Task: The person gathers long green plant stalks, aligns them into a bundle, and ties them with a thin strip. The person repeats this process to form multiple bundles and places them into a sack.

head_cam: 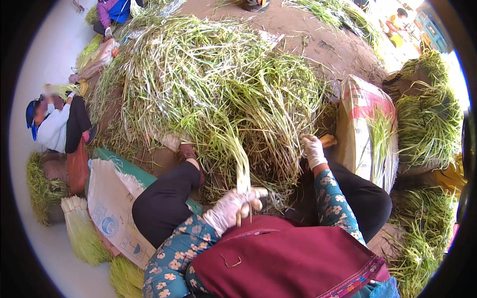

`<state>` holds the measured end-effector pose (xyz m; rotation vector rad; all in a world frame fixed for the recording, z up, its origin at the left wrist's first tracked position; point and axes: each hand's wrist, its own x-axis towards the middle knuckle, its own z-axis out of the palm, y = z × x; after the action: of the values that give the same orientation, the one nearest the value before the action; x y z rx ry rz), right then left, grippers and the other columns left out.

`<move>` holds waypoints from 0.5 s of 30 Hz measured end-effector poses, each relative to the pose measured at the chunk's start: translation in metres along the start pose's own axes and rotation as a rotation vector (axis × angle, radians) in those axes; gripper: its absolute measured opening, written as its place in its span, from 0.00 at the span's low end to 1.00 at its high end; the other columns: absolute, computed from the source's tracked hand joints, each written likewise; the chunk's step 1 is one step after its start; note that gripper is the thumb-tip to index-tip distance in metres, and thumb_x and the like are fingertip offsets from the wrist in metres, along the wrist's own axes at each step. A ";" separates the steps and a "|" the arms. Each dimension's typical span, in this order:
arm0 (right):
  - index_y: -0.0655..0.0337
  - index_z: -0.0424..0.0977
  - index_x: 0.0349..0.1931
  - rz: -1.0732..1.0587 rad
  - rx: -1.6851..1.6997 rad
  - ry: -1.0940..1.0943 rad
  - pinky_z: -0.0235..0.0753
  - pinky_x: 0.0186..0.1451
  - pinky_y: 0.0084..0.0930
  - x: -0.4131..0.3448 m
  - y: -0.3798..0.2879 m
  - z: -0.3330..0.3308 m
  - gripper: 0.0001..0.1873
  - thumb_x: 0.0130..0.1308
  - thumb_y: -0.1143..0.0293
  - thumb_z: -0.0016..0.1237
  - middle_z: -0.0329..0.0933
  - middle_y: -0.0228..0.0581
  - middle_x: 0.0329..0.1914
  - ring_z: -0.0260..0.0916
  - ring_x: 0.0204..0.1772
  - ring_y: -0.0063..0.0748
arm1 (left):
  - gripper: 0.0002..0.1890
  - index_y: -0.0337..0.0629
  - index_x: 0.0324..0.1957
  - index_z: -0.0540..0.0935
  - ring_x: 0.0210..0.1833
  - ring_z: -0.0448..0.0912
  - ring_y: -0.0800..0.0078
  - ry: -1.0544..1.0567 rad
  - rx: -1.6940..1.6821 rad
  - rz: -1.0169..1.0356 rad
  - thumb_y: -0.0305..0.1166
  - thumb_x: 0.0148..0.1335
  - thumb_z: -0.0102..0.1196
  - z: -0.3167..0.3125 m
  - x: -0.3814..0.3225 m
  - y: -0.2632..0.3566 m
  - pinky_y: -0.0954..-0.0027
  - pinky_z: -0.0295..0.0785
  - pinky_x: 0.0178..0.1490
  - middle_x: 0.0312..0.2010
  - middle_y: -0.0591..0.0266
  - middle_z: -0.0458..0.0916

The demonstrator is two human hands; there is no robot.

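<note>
My left hand (236, 208), in a thin whitish glove, is closed around a small bunch of pale green stalks (242, 169) just in front of my dark red apron (283, 257). The stalks' leafy ends point away from me, towards the pile. My right hand (312, 149), gloved as well, is at the right edge of a large heap of long green and straw-coloured stalks (208, 82). Its fingertips touch stems there, but whether they grip any cannot be told.
Right of my knee stands a woven sack (354, 138) with stalks on it; more bundles (428, 123) lie beyond. At left are a printed sack (115, 212), a tied pale bundle (82, 227) and a seated person (59, 123). Another person (115, 13) is at the upper left.
</note>
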<state>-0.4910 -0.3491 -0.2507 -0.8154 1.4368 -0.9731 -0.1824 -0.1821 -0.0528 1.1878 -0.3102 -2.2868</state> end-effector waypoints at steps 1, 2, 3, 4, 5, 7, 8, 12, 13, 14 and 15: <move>0.66 0.79 0.46 0.015 0.106 0.044 0.67 0.33 0.17 0.013 -0.002 -0.006 0.11 0.68 0.71 0.50 0.77 0.29 0.29 0.67 0.29 0.18 | 0.16 0.33 0.52 0.79 0.17 0.67 0.90 -0.058 -0.061 -0.086 0.33 0.68 0.54 0.000 0.001 -0.004 0.89 0.56 0.17 0.28 0.63 0.82; 0.66 0.79 0.46 0.015 0.072 0.052 0.67 0.33 0.17 0.024 -0.001 -0.009 0.11 0.68 0.71 0.50 0.77 0.29 0.30 0.66 0.29 0.17 | 0.15 0.33 0.51 0.80 0.16 0.67 0.91 -0.016 -0.055 -0.126 0.33 0.68 0.54 0.001 0.005 -0.006 0.88 0.56 0.17 0.28 0.64 0.82; 0.67 0.78 0.47 0.018 0.049 0.063 0.67 0.33 0.16 0.034 0.001 -0.010 0.11 0.68 0.71 0.50 0.77 0.29 0.30 0.66 0.28 0.17 | 0.14 0.33 0.50 0.81 0.16 0.66 0.91 -0.007 -0.106 -0.163 0.33 0.68 0.54 0.002 0.008 -0.007 0.88 0.56 0.17 0.28 0.64 0.82; 0.67 0.78 0.47 -0.016 0.043 0.025 0.67 0.33 0.16 0.044 0.004 -0.009 0.12 0.68 0.71 0.49 0.76 0.29 0.30 0.65 0.28 0.17 | 0.12 0.35 0.47 0.83 0.18 0.67 0.91 0.036 -0.034 -0.140 0.33 0.68 0.54 0.002 0.010 -0.006 0.87 0.58 0.21 0.29 0.66 0.82; 0.69 0.77 0.50 0.030 0.065 0.026 0.70 0.37 0.17 0.053 0.008 -0.006 0.13 0.68 0.72 0.49 0.78 0.31 0.34 0.69 0.32 0.19 | 0.12 0.38 0.47 0.84 0.26 0.73 0.89 0.011 0.266 0.011 0.34 0.69 0.54 0.001 0.012 -0.003 0.84 0.66 0.30 0.32 0.68 0.84; 0.71 0.76 0.53 -0.037 -0.045 0.099 0.72 0.43 0.19 0.067 0.022 0.008 0.16 0.68 0.73 0.49 0.80 0.33 0.40 0.72 0.38 0.21 | 0.13 0.39 0.48 0.84 0.39 0.76 0.84 0.053 0.424 0.133 0.36 0.70 0.52 0.004 0.015 0.003 0.80 0.69 0.42 0.40 0.67 0.85; 0.72 0.73 0.57 0.016 -0.127 0.094 0.71 0.52 0.19 0.071 0.029 0.013 0.19 0.67 0.74 0.49 0.80 0.37 0.48 0.74 0.47 0.24 | 0.14 0.40 0.49 0.84 0.45 0.78 0.81 0.075 0.505 0.192 0.37 0.71 0.52 0.005 0.016 0.008 0.78 0.71 0.48 0.44 0.67 0.85; 0.67 0.71 0.60 -0.257 -0.267 -0.051 0.70 0.58 0.22 0.066 0.044 0.038 0.21 0.66 0.76 0.51 0.80 0.44 0.52 0.74 0.53 0.29 | 0.15 0.39 0.49 0.84 0.48 0.80 0.78 0.209 0.331 0.306 0.38 0.71 0.52 0.008 0.014 0.036 0.76 0.72 0.53 0.45 0.65 0.85; 0.62 0.75 0.57 -0.257 -0.612 -0.003 0.73 0.47 0.24 0.064 0.037 0.040 0.19 0.65 0.74 0.53 0.82 0.40 0.44 0.75 0.43 0.26 | 0.16 0.39 0.51 0.83 0.43 0.80 0.78 0.186 0.332 0.429 0.39 0.71 0.51 0.010 0.015 0.043 0.76 0.74 0.48 0.45 0.65 0.85; 0.63 0.74 0.58 -0.118 -0.535 -0.035 0.72 0.46 0.21 0.061 0.024 0.038 0.19 0.66 0.75 0.53 0.81 0.38 0.44 0.74 0.43 0.24 | 0.16 0.38 0.52 0.82 0.40 0.81 0.77 0.249 0.207 0.349 0.38 0.71 0.52 0.010 0.013 0.053 0.75 0.75 0.46 0.44 0.64 0.85; 0.65 0.73 0.59 0.025 -0.463 -0.065 0.72 0.45 0.19 0.060 0.006 0.036 0.19 0.67 0.76 0.53 0.81 0.35 0.45 0.73 0.42 0.23 | 0.17 0.37 0.53 0.80 0.36 0.81 0.77 0.286 0.091 0.318 0.38 0.71 0.52 0.011 0.009 0.060 0.74 0.76 0.44 0.43 0.64 0.85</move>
<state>-0.4608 -0.4043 -0.2811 -1.1500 1.6363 -0.5919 -0.1739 -0.2376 -0.0264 1.3818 -0.4620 -1.8221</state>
